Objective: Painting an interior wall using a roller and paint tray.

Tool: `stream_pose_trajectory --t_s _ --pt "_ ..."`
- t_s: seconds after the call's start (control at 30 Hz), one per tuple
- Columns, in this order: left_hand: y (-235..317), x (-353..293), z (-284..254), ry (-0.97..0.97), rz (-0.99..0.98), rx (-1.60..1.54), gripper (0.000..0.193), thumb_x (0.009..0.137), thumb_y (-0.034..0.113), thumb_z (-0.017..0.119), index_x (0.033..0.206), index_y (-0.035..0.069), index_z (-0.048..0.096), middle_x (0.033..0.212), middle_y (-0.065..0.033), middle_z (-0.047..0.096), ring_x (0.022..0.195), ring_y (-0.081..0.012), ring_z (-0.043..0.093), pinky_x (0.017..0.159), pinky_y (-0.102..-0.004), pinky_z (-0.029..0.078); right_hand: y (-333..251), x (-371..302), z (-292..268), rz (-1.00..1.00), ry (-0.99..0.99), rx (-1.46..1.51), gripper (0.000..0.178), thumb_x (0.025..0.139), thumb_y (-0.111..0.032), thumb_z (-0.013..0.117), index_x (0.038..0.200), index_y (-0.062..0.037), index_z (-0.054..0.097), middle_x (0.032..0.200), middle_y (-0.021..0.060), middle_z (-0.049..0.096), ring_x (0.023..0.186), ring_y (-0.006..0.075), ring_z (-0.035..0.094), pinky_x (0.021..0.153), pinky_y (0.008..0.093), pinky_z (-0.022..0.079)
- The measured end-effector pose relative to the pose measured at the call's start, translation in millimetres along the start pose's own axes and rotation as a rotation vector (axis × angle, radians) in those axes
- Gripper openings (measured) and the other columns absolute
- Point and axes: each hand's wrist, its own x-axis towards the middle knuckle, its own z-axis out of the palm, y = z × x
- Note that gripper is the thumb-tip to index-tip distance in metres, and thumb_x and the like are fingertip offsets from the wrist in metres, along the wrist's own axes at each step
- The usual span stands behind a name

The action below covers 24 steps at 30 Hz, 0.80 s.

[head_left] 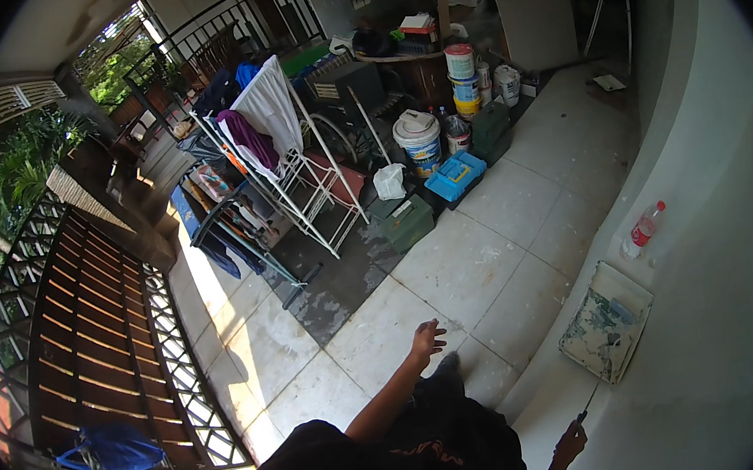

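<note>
My right hand [570,442], at the lower right, is closed around the dark handle of a paint roller [583,416]. A thin metal rod runs from the handle toward a paint tray [640,284], which rests on a pale ledge beside the wall. Wet-looking grey paint smears the tray, and a blue-grey piece, perhaps the roller's head, lies inside it. My left hand [426,341] hangs over the tiled floor, holding nothing, its fingers apart. Just beyond the tray stands a clear plastic bottle [642,230] with a red cap and red label.
Across the floor are a blue toolbox [456,177], a green case [406,224] and stacked paint buckets [463,79]. A white drying rack [322,199] holds clothes. A slatted gate [100,356] lines the left side, and a pale wall [726,327] curves along the right.
</note>
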Motion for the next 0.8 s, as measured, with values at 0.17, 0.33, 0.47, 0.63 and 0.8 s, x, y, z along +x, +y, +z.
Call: stream_pose_trajectory --t_s 0.17,0.33,0.47,0.63,0.8 --pt "11.9 18.6 13.1 -0.095 0.06 0.033 0.057 0.084 0.048 0.05 0.123 0.008 0.04 0.112 -0.0126 0.055 0.08 -0.0244 0.057 0.069 -0.0372 0.046 -43.7 11.9 -13.2 0.185 -0.2 0.066 0.033 0.085 -0.028 0.053 0.098 0.002 0.061 0.084 0.0211 0.063 0.077 0.0348 0.061 0.069 0.0412 0.047" --pt "26.0 47.0 4.5 -0.092 0.056 0.062 0.058 0.085 0.047 0.048 0.128 0.01 0.037 0.12 -0.0132 0.05 0.088 -0.0277 0.054 0.075 -0.0404 0.044 -87.6 -2.3 -10.8 0.219 -0.192 -0.03 0.029 0.082 -0.032 0.055 0.095 -0.0067 0.062 0.087 0.0206 0.062 0.086 0.0406 0.058 0.072 0.045 0.047" --pt "20.5 66.3 42.1 -0.13 -0.098 0.095 0.057 0.085 0.045 0.048 0.131 0.013 0.035 0.125 -0.0106 0.046 0.1 -0.031 0.049 0.085 -0.0434 0.039 -75.8 -28.0 -26.5 0.391 -0.11 0.008 0.036 0.077 -0.038 0.062 0.097 -0.0074 0.065 0.073 0.0185 0.062 0.071 0.0298 0.063 0.063 0.038 0.047" --pt "27.0 73.2 68.2 -0.268 -0.113 0.166 0.058 0.085 0.044 0.048 0.131 0.011 0.034 0.12 -0.0093 0.049 0.09 -0.0263 0.05 0.079 -0.0404 0.04 -95.9 -15.4 -40.4 0.432 -0.142 -0.017 0.035 0.078 -0.04 0.06 0.099 -0.0127 0.065 0.082 0.0162 0.064 0.079 0.033 0.062 0.07 0.0413 0.049" --pt "55.2 89.7 88.0 -0.348 -0.104 0.156 0.055 0.084 0.042 0.053 0.129 0.014 0.039 0.115 -0.0044 0.052 0.091 -0.024 0.049 0.08 -0.04 0.038 -110.6 37.6 -22.5 0.385 -0.157 -0.059 0.035 0.077 -0.041 0.06 0.097 -0.0123 0.066 0.077 0.0147 0.064 0.075 0.0308 0.063 0.068 0.0397 0.049"
